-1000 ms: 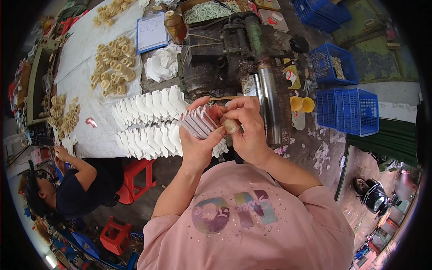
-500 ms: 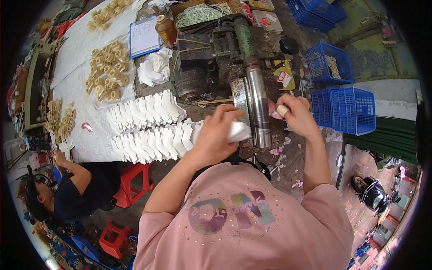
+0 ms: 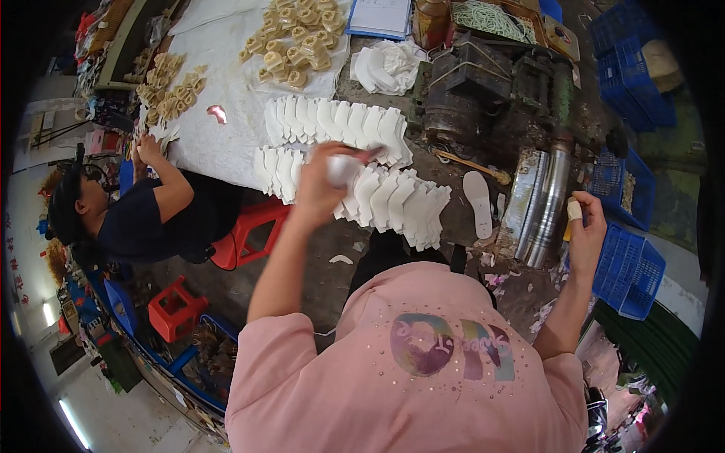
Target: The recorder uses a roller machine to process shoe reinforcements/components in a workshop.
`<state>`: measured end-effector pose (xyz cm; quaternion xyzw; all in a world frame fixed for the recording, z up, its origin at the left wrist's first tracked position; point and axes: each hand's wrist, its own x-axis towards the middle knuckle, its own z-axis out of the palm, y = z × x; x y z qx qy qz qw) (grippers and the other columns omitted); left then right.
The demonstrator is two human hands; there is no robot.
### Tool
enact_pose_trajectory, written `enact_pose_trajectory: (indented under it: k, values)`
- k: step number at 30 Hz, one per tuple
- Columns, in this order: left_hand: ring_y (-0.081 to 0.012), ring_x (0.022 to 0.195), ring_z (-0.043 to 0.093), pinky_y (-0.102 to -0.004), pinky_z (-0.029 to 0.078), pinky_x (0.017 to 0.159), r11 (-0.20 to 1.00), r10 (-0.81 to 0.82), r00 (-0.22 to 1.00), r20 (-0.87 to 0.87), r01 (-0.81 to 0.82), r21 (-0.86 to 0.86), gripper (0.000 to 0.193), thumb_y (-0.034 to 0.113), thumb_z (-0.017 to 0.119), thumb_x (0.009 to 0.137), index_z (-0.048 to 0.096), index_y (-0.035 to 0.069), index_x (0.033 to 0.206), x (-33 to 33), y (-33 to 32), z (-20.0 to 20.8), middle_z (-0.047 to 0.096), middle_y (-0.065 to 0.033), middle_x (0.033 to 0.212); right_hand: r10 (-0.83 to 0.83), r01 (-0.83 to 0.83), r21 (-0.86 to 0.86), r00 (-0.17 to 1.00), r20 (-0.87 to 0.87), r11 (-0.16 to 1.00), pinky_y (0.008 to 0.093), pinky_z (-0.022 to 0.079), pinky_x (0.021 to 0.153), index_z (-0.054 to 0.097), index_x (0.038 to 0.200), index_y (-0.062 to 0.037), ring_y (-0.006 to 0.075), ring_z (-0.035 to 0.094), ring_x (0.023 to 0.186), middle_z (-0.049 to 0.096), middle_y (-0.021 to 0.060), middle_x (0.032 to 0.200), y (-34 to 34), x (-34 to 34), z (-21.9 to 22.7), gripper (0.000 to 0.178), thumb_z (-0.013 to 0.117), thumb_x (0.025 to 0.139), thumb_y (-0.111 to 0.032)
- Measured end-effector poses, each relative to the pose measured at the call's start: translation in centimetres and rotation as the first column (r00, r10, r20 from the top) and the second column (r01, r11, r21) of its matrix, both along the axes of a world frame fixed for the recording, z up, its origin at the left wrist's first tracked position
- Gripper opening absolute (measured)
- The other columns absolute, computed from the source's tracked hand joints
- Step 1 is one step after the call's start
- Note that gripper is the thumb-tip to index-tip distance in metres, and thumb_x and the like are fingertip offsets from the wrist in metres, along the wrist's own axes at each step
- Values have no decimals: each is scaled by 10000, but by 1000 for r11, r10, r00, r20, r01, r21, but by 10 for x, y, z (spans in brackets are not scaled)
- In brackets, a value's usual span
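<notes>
My left hand (image 3: pixel 320 185) is closed round a white curved piece (image 3: pixel 344 171), smeared by motion, above two rows of similar pieces. The far row of white pieces (image 3: pixel 332 121) and the near row of white pieces (image 3: pixel 393 200) stand on edge, packed close together. My right hand (image 3: pixel 587 234) is beside the metal roller (image 3: pixel 545 204) of the machine, on its right side. Its fingers are bent together, with a pale wrap on one; what they hold, if anything, is hidden. Left of the roller lies a white insole-shaped piece (image 3: pixel 477 202).
Beige moulded parts (image 3: pixel 294 41) lie heaped on the white-covered table (image 3: pixel 226 151). A co-worker (image 3: pixel 143 204) sits at the left beside a red stool (image 3: pixel 253 230). Blue crates (image 3: pixel 630 264) stand at the right. A wooden-handled tool (image 3: pixel 472 166) lies before the machine (image 3: pixel 468 98).
My view has swung left. My left hand has moved from beside the roller to over the white rows, still holding white material. My right hand stays right of the roller; the insole-shaped piece now shows.
</notes>
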<state>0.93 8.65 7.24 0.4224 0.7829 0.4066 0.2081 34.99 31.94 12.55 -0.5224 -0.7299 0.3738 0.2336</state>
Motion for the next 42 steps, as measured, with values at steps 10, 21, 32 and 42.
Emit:
enact_pose_trajectory:
  k: [10, 21, 32, 42]
  values:
    - [-210, 980, 558, -354, 386, 783, 609, -576, 753, -317, 137, -781, 493, -22, 659, 592, 581, 97, 1064, -83, -121, -55, 524, -11, 1184, -9, 13, 68, 998, -63, 998, 234, 412, 781, 575, 1027, 3, 102, 527, 862, 571, 28, 921, -3, -24, 2, 162, 556, 869, -30]
    - [-214, 850, 630, -361, 501, 765, 978, 8, 966, 257, 46, -203, 550, 34, 679, 598, 515, 20, 1123, -27, -32, 27, 643, -115, 915, 176, -160, 78, 939, -296, 984, 234, 456, 730, 567, 1011, -32, 95, 564, 819, 592, 42, 924, -49, -59, 31, 173, 530, 848, 11]
    - [-195, 883, 612, -296, 546, 717, 890, -291, 302, 908, -263, 373, 762, -53, 679, 645, 319, -10, 1316, 108, 65, 59, 591, -168, 1072, 377, -280, 321, 877, -298, 905, 386, 387, 808, 584, 886, -37, 287, 467, 925, 518, 110, 988, -101, -122, 2, 162, 650, 740, -20]
    - [-136, 791, 598, -286, 507, 679, 924, -37, 559, 829, -296, 241, 427, 17, 628, 718, 488, -27, 1119, 108, 82, 38, 595, -77, 895, 210, -164, 136, 847, -489, 977, 310, 452, 710, 543, 875, -33, 198, 570, 776, 570, 100, 891, -58, -57, 29, 86, 541, 803, 13]
